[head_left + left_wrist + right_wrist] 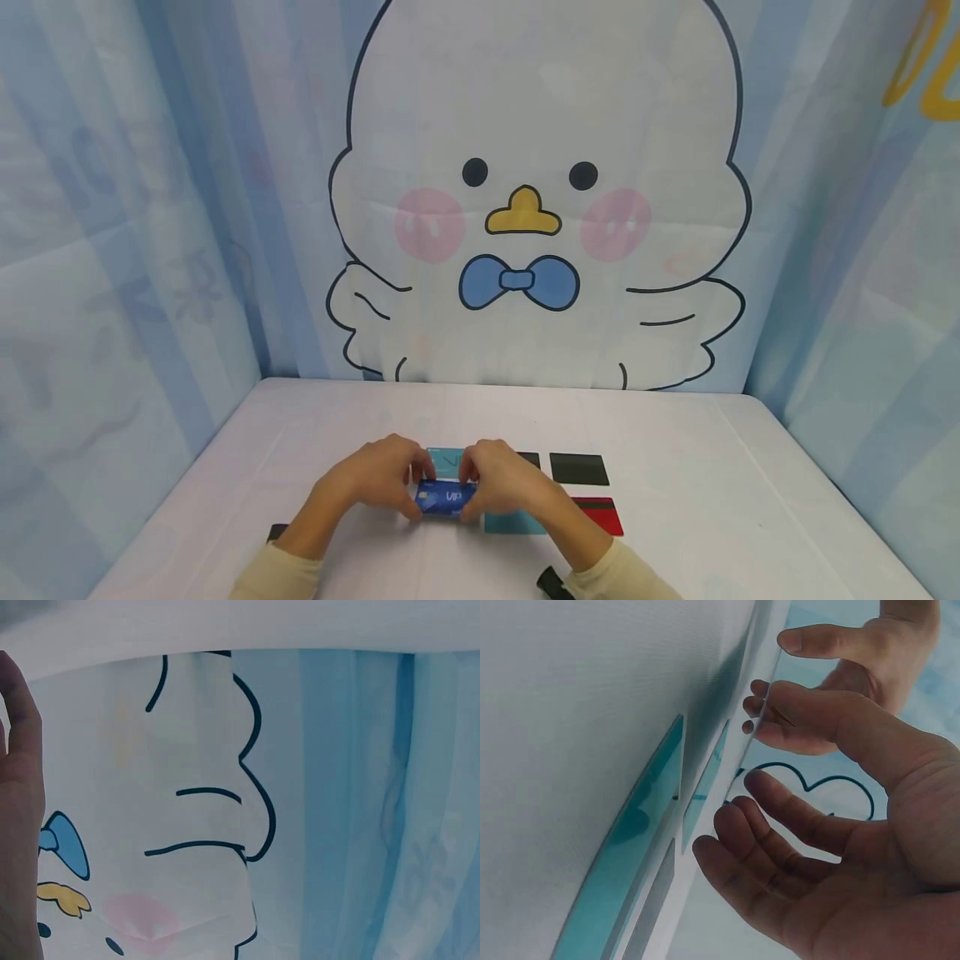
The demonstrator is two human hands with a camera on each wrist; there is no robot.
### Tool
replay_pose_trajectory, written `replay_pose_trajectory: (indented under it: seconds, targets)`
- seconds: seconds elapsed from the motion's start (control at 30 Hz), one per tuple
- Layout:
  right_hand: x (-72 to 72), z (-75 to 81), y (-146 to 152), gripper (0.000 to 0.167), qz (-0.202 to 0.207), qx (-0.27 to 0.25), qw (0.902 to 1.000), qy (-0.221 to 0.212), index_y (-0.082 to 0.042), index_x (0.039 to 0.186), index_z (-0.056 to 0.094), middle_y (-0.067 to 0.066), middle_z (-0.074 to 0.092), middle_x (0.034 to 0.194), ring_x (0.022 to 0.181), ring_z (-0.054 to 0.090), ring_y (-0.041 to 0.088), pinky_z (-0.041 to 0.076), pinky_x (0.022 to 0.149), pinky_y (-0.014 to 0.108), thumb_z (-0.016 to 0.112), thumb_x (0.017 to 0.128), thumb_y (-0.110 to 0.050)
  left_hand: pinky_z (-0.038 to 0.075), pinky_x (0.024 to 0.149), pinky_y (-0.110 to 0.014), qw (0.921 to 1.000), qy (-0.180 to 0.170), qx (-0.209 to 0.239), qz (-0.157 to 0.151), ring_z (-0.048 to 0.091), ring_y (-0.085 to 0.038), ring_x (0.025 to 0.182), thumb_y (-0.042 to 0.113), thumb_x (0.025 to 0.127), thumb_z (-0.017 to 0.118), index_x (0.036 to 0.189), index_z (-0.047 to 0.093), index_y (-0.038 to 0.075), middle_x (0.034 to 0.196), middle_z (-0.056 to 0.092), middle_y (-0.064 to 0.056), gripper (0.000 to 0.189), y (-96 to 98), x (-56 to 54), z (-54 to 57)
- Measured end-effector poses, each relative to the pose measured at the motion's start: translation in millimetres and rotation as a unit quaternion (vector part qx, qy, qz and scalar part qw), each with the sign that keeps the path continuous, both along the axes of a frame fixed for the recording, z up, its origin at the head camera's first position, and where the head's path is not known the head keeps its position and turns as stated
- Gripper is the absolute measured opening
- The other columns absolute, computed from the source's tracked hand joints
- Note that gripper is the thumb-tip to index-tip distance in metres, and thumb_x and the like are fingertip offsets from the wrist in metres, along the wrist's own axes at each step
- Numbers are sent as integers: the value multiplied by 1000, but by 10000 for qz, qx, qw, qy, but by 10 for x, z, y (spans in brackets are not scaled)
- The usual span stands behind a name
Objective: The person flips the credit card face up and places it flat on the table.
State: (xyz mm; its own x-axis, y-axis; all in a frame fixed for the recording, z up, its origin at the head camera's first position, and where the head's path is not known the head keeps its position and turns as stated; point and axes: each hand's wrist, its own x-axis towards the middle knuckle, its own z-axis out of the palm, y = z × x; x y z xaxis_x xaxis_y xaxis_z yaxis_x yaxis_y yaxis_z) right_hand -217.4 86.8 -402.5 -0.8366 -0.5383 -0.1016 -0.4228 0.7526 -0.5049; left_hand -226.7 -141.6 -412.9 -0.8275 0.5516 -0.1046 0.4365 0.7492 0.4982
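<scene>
A blue VIP card (444, 497) lies between my two hands in the head view. My left hand (382, 475) pinches its left end, thumb at the near edge and fingers at the far edge. On the right end, my right hand (504, 477) holds it the same way. Just beyond is a teal card (442, 461) with lettering. Another teal card (513, 523) lies under my right hand and is partly covered. From the right wrist view, both hands face each other with curled fingers close over the table.
Right of my hand lie a black card (579, 469) and a red card (602, 517) with a dark stripe, partly hidden by my forearm. Another black card (532, 458) shows behind my right hand. The white table (712, 483) meets a curtain printed with a cartoon bird (525, 333).
</scene>
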Motion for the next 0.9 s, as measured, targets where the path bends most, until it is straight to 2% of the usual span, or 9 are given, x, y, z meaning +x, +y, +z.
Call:
replay_pose_trajectory:
  seconds: [0.3,0.53,0.9]
  targets:
    - [-24,-59,-14,44,64,307,9994,165,-9,106,73,-3,61,94,85,54,9,52,81,29,96,70,-20,49,73,-33,9998,-25,-126,136,57,-11,81,25,69,96,109,77,15,90,66,9,45,30,13,-10]
    - [-21,-69,-30,43,16,323,9995,59,-8,108,74,-3,61,94,86,53,9,52,82,30,94,72,-20,49,74,-35,9997,-47,-148,184,57,-12,83,24,70,96,110,76,15,92,66,8,45,24,8,-20]
    - [-24,-132,-80,45,106,486,9985,224,-9,111,75,-4,62,95,89,54,9,52,88,33,94,72,-21,51,76,-39,9984,139,-490,264,56,-13,82,24,67,97,104,78,15,94,64,6,42,45,5,-16]
